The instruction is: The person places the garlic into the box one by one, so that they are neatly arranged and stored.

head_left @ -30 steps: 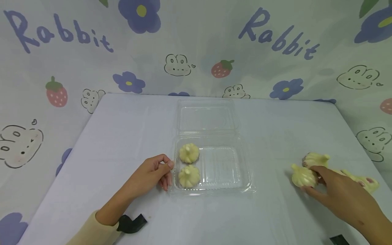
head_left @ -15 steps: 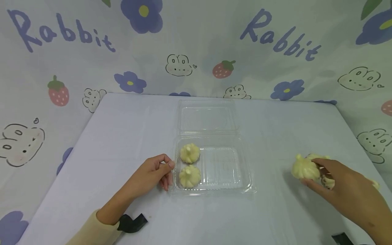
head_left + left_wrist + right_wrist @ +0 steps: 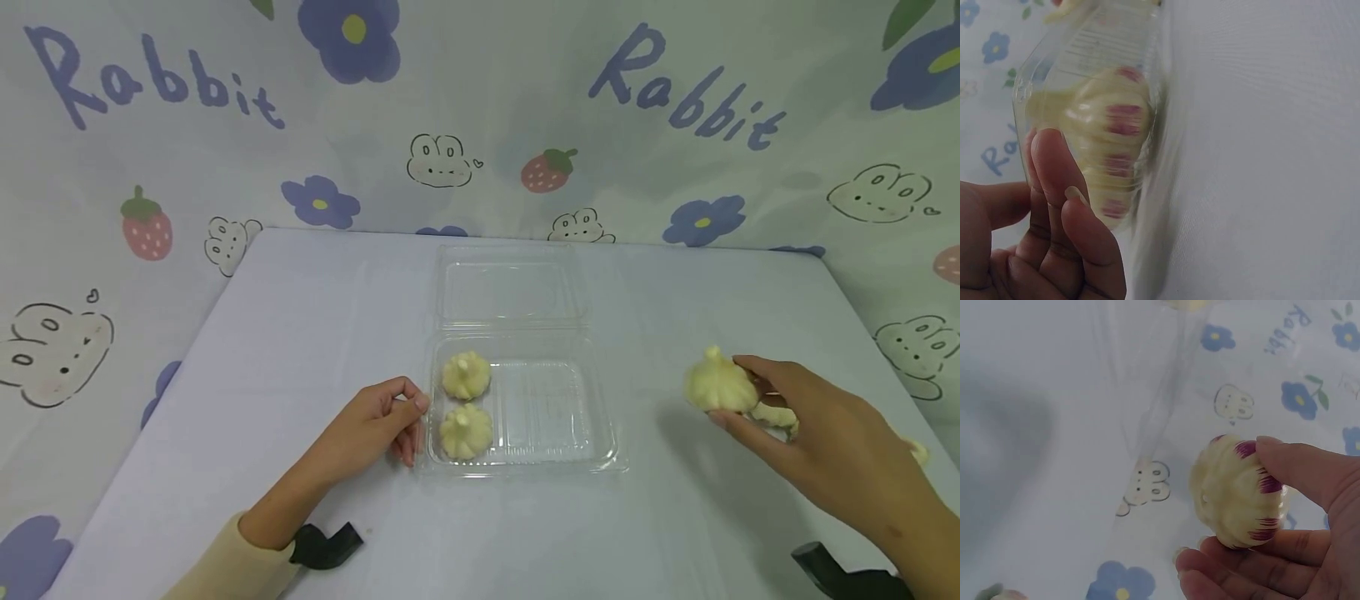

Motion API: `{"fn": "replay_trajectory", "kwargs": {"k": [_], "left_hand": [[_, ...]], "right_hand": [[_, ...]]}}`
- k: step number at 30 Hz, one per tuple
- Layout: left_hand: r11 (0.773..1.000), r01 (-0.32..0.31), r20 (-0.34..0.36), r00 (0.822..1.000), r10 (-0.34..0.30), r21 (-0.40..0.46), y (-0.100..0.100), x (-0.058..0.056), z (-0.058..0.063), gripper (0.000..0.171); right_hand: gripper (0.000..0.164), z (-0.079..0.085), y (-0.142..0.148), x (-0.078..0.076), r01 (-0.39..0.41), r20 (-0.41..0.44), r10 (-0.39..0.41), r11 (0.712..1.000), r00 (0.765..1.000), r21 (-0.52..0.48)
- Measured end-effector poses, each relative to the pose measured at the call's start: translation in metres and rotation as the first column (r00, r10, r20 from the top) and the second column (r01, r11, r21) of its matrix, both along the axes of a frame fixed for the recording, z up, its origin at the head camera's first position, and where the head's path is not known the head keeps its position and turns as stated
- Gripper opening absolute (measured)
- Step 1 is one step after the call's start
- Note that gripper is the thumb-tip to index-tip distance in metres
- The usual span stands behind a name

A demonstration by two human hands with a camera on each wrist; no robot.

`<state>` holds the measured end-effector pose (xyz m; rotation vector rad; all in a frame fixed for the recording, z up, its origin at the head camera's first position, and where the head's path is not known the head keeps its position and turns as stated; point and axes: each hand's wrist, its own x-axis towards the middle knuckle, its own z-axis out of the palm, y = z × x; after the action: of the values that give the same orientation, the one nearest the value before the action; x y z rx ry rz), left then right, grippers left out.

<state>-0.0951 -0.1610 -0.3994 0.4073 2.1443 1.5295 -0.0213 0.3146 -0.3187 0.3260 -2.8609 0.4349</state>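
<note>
A clear plastic clamshell box (image 3: 540, 458) lies with its lid folded back on the white table. Two pale garlic bulbs (image 3: 467, 375) sit upright along its left side; through the wall in the left wrist view, a garlic bulb (image 3: 1094, 112) shows purple streaks. My left hand (image 3: 375, 425) pinches the box's left rim between thumb and fingers. Off to the right, above the tabletop, my right hand (image 3: 832, 442) grips another garlic bulb (image 3: 720, 382) between thumb and fingertips, its stem pointing up. The right wrist view shows that bulb's purple-streaked underside (image 3: 1241, 490).
More garlic lies behind and under my right hand, partly hidden; one pale piece (image 3: 776, 417) shows below the fingers. The transparent lid (image 3: 510, 292) extends toward the back. A patterned cloth (image 3: 495, 100) rises behind the table. Black straps (image 3: 326, 546) hang near both wrists.
My right hand has lifted the garlic bulb from the group on the right and moved it up and leftward. The left hand stays at the box's rim.
</note>
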Motion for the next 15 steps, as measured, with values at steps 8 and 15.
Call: {"fn": "replay_trajectory", "kwargs": {"k": [8, 15], "left_hand": [[1.000, -0.001, -0.005, 1.000, 0.001, 0.001, 0.001, 0.000, -0.002, 0.031], [1.000, -0.003, -0.007, 1.000, 0.003, -0.001, 0.000, 0.000, -0.002, 0.030]], "right_hand": [[0.070, 0.014, -0.025, -0.010, -0.055, 0.001, 0.055, 0.998, 0.998, 0.002], [0.074, 0.022, -0.047, -0.021, -0.131, -0.031, 0.131, 0.991, 0.991, 0.000]]}}
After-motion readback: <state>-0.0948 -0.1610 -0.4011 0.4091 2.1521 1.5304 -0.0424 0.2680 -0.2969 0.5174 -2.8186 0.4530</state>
